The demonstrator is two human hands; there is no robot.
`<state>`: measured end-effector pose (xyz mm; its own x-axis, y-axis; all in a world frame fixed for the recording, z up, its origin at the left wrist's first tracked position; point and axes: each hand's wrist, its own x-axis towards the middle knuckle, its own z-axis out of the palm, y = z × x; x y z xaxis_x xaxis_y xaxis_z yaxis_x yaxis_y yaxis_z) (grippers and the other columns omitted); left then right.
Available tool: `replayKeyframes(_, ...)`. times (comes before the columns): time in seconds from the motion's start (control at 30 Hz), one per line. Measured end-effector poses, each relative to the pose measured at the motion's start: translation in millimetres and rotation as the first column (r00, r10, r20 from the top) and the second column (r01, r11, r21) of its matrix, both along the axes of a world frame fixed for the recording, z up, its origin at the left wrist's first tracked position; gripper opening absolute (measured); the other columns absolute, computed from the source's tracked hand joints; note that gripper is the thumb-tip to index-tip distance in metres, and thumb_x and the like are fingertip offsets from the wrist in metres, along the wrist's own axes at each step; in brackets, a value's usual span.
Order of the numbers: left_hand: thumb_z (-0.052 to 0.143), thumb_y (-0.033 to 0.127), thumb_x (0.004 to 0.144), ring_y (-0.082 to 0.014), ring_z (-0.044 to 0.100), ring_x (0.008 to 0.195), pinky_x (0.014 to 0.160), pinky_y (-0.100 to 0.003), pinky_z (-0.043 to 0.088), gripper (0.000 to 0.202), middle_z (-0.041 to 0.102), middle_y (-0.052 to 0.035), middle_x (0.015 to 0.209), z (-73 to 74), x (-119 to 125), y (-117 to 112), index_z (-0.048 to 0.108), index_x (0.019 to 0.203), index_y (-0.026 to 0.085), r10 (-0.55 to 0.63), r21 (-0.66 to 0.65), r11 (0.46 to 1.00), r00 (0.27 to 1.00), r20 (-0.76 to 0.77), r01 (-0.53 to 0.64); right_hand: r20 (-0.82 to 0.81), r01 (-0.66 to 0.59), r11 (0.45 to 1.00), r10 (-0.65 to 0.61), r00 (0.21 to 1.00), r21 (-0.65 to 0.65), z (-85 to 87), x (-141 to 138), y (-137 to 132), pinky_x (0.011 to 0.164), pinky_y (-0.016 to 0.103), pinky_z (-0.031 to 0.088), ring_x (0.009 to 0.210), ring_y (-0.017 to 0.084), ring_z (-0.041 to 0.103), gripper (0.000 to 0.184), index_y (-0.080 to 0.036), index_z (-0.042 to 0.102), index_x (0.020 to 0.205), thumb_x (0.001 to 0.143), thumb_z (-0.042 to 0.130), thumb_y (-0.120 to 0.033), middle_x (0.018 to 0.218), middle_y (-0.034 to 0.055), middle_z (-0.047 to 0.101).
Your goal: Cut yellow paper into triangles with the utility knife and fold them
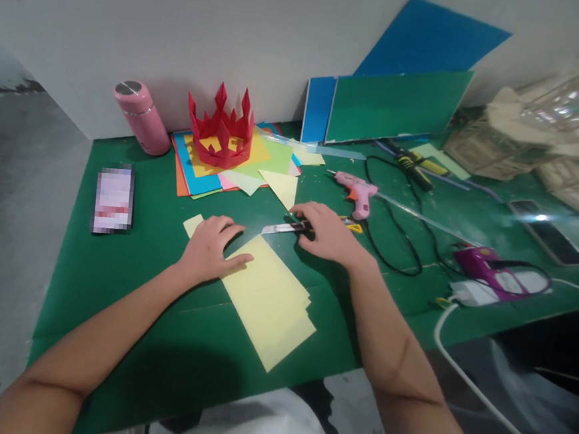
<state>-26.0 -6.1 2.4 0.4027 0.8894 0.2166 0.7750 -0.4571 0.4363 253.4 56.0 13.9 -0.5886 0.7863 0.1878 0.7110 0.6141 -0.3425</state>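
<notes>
My left hand lies over the upper left edge of a folded, layered pale yellow paper, its fingers spread. A narrow strip of yellow paper sticks out beyond that hand. With curled fingers, my right hand grips a utility knife just above the paper's top right side. The knife's blade is out and points left, and its yellow tail end shows past my hand. Part of the handle is hidden under my fingers.
Behind my hands, a red paper crown sits on coloured sheets. A pink bottle and a phone stand left. To the right are a pink glue gun, black cables, a purple-and-white power strip and pliers.
</notes>
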Motion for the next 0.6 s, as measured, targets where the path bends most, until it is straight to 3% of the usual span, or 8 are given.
replayKeyframes(0.1,0.04,0.073,0.084,-0.031,0.052,0.106,0.091,-0.047,0.043,0.071,0.057,-0.0144,0.113,-1.6,-3,2,0.061,0.12,0.015,0.056,0.035,0.998,0.996,-0.063,-0.054,-0.012,-0.007,0.999,0.006,1.0,-0.045,1.5,8,3,0.08,0.041,0.046,0.089,0.027,0.057,0.043,-0.02,0.056,0.11,0.068,0.052,-0.013,0.097,0.0093,0.064)
replayKeyframes(0.2,0.035,0.074,0.085,-0.033,0.052,0.104,0.087,-0.048,0.045,0.076,0.055,-0.0169,0.118,-2.8,-5,3,0.059,0.124,0.013,0.156,0.042,0.988,0.978,-0.142,-0.151,-0.062,-0.015,0.998,0.011,0.998,-0.062,5.9,8,3,0.075,0.036,0.045,0.082,0.024,0.056,0.031,-0.021,0.057,0.098,0.069,0.051,-0.013,0.089,0.0065,0.062)
replayKeyframes(0.3,0.033,0.072,0.087,-0.0347,0.051,0.104,0.08,-0.045,0.047,0.075,0.052,-0.0187,0.125,0.5,-6,2,0.056,0.129,0.014,0.242,0.036,0.97,0.93,-0.276,-0.242,-0.116,0.13,0.991,-0.13,0.985,-0.001,10.7,4,2,0.069,0.033,0.044,0.076,0.022,0.056,0.023,-0.02,0.055,0.09,0.069,0.053,-0.014,0.083,0.0053,0.059)
replayKeyframes(0.43,0.035,0.066,0.09,-0.035,0.051,0.108,0.066,-0.035,0.049,0.073,0.046,-0.0194,0.135,14.5,-5,2,0.043,0.141,0.015,0.313,-0.021,0.928,0.811,-0.494,-0.371,-0.13,0.409,0.909,-0.397,0.909,0.081,7.2,6,4,0.066,0.033,0.043,0.076,0.022,0.055,0.024,-0.019,0.054,0.095,0.071,0.056,-0.017,0.085,0.0065,0.059)
replayKeyframes(0.53,0.036,0.061,0.093,-0.0329,0.057,0.098,0.055,-0.03,0.046,0.069,0.046,-0.0212,0.133,25.2,-5,1,0.041,0.142,0.013,0.345,-0.071,0.886,0.755,-0.558,-0.457,-0.055,0.486,0.869,-0.483,0.874,0.091,-1.3,11,9,0.065,0.034,0.043,0.077,0.024,0.055,0.027,-0.018,0.054,0.099,0.072,0.058,-0.018,0.087,0.0083,0.06)
replayKeyframes(0.6,0.036,0.058,0.094,-0.0283,0.061,0.084,0.052,-0.03,0.044,0.065,0.048,-0.0208,0.127,27.2,-5,1,0.046,0.137,0.011,0.364,-0.08,0.877,0.764,-0.533,-0.473,-0.018,0.465,0.876,-0.467,0.884,0.124,-4.3,11,10,0.071,0.039,0.044,0.084,0.028,0.056,0.028,-0.018,0.056,0.102,0.074,0.06,-0.019,0.091,0.0111,0.061)
